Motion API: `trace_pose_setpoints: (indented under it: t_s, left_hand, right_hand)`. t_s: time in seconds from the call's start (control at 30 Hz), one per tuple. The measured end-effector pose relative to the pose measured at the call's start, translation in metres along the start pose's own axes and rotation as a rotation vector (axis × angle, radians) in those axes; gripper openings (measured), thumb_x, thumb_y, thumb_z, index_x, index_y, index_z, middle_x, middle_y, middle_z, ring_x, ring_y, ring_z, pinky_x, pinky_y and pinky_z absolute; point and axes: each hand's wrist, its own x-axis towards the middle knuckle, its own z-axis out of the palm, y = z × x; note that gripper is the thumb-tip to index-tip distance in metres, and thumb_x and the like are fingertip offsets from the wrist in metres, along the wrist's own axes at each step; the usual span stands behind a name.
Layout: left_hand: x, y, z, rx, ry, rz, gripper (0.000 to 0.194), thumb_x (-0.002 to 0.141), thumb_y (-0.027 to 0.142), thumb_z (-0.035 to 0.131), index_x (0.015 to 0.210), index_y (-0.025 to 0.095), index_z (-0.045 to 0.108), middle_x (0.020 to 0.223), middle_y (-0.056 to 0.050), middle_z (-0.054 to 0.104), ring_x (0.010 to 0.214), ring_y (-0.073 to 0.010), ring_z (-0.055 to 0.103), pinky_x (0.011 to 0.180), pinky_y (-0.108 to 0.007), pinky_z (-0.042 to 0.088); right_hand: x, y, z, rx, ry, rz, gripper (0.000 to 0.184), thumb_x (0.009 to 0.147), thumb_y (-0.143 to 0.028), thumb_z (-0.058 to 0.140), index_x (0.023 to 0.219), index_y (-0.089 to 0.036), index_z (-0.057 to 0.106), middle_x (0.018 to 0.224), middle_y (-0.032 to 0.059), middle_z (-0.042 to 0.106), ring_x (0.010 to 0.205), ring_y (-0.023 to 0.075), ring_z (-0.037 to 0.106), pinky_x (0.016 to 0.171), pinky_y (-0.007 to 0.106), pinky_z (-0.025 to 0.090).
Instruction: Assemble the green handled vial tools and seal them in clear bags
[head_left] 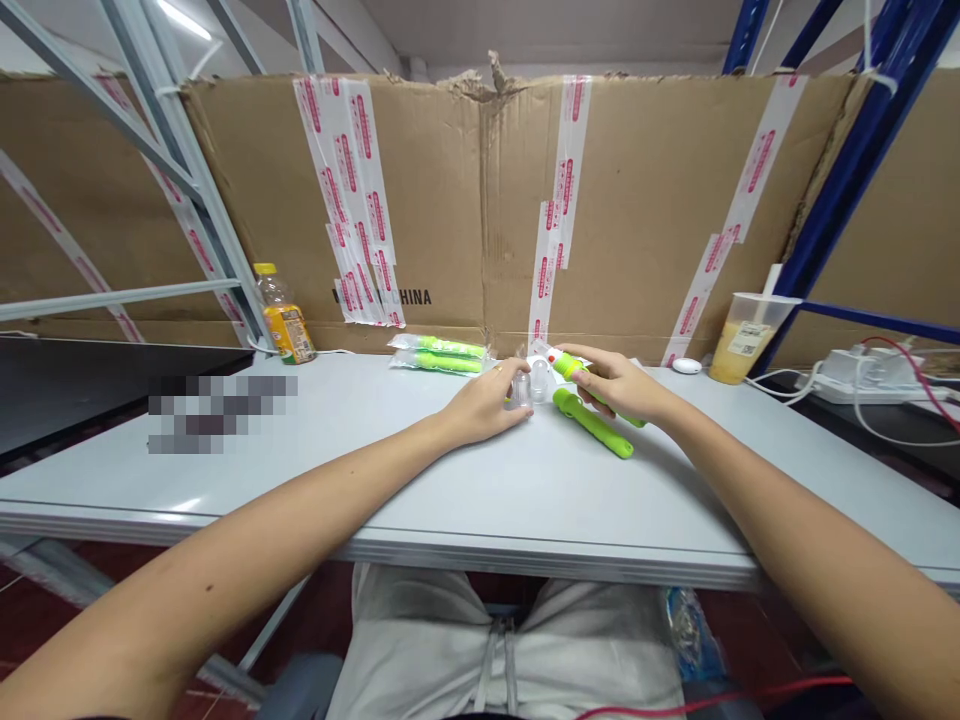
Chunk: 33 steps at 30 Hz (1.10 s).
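My left hand (pixel 487 405) rests at the middle of the table, fingers curled round a small clear plastic cap (pixel 520 390). Beside it stands another clear cap (pixel 540 380). In my right hand (pixel 619 385) is a bright green stick (pixel 570 368) with a pale, red-marked end pointing left toward the caps; my fingers hide much of its length. A second green stick (pixel 594 425) lies slantwise on the table below my right hand. Farther back, two green sticks in clear wrappers (pixel 439 358) lie side by side.
A juice bottle (pixel 286 320) with a yellow cap stands at the back left. At the back right are a drink cup (pixel 742 340) with a straw, a small white case (pixel 686 366) and a power strip (pixel 862 378) with cables. Cardboard (pixel 450 200) walls the rear edge.
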Motion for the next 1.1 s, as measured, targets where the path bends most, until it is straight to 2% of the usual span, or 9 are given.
trace_pose_setpoints:
  t_s: [0.1,0.2,0.3,0.4,0.53,0.67,0.8,0.97,1.1]
  left_hand:
    - [0.003,-0.004,-0.01,-0.102,0.215,-0.005,0.05,0.079,0.031,0.071,0.12,0.021,0.044,0.098,-0.003,0.059,0.081,-0.0158,0.06,0.072,-0.03,0.05]
    - [0.007,-0.013,-0.023,-0.333,0.467,-0.115,0.053,0.076,0.033,0.075,0.115,0.023,0.04,0.097,-0.002,0.057,0.084,-0.0151,0.062,0.07,-0.028,0.054]
    - [0.009,-0.019,-0.028,-0.605,0.578,-0.231,0.056,0.073,0.036,0.079,0.107,0.024,0.037,0.098,-0.001,0.053,0.081,-0.0148,0.065,0.061,-0.028,0.057]
    - [0.01,-0.015,-0.025,-0.766,0.552,-0.27,0.061,0.068,0.04,0.083,0.103,0.023,0.035,0.093,0.001,0.052,0.071,-0.0127,0.065,0.056,-0.03,0.059]
    - [0.009,0.006,-0.013,-0.87,0.426,-0.255,0.064,0.067,0.042,0.084,0.103,0.022,0.035,0.089,0.004,0.052,0.068,-0.0128,0.066,0.055,-0.03,0.059]
    - [0.006,0.019,-0.005,-0.895,0.297,-0.226,0.059,0.071,0.039,0.082,0.102,0.023,0.033,0.087,0.004,0.055,0.067,-0.0119,0.066,0.056,-0.026,0.057]
    - [0.002,0.018,-0.001,-0.914,0.197,-0.167,0.057,0.075,0.039,0.079,0.104,0.023,0.033,0.087,0.003,0.056,0.07,-0.012,0.065,0.059,-0.027,0.058]
    - [0.002,0.018,-0.005,-0.821,0.151,-0.188,0.056,0.078,0.05,0.074,0.111,0.022,0.038,0.089,0.001,0.058,0.073,-0.0127,0.064,0.058,-0.024,0.054]
    - [0.004,0.015,-0.011,-0.702,0.223,-0.33,0.05,0.087,0.067,0.051,0.105,0.021,0.043,0.069,0.005,0.055,0.051,-0.0099,0.054,0.046,-0.022,0.04]
  right_hand:
    - [0.0,-0.001,0.0,-0.008,0.001,-0.011,0.057,0.095,-0.037,0.05,0.149,-0.021,0.043,0.061,-0.0046,0.053,0.042,0.0103,0.045,0.042,0.025,0.039]
    - [-0.001,-0.001,0.001,-0.037,-0.008,0.007,0.057,0.096,-0.037,0.049,0.15,-0.022,0.042,0.063,-0.0041,0.053,0.042,0.0107,0.045,0.044,0.025,0.039]
    - [0.0,0.001,0.005,-0.09,-0.04,-0.024,0.056,0.095,-0.036,0.05,0.15,-0.022,0.044,0.067,-0.0026,0.056,0.047,0.0113,0.047,0.05,0.027,0.041]
    - [0.001,0.001,0.01,-0.181,-0.054,-0.121,0.054,0.095,-0.035,0.052,0.147,-0.022,0.048,0.075,0.0003,0.062,0.057,0.0129,0.051,0.06,0.029,0.043]
    - [0.0,-0.001,0.017,-0.226,-0.045,-0.215,0.053,0.094,-0.037,0.053,0.145,-0.022,0.049,0.088,0.0037,0.066,0.069,0.0155,0.054,0.069,0.031,0.043]
    - [-0.001,-0.002,0.025,-0.205,-0.017,-0.195,0.06,0.095,-0.039,0.052,0.15,-0.019,0.039,0.079,0.0018,0.062,0.069,0.0169,0.054,0.07,0.032,0.043]
    - [-0.002,-0.003,0.03,-0.221,-0.042,-0.24,0.058,0.097,-0.038,0.048,0.151,-0.02,0.038,0.081,0.0034,0.064,0.07,0.0176,0.055,0.073,0.034,0.044]
    - [-0.001,-0.004,0.029,-0.236,-0.038,-0.265,0.056,0.096,-0.038,0.049,0.149,-0.022,0.042,0.085,0.0037,0.064,0.071,0.0171,0.054,0.074,0.034,0.044]
    - [0.0,-0.004,0.028,-0.263,-0.031,-0.264,0.056,0.094,-0.034,0.051,0.148,-0.02,0.045,0.086,0.0034,0.063,0.071,0.0166,0.052,0.073,0.033,0.043]
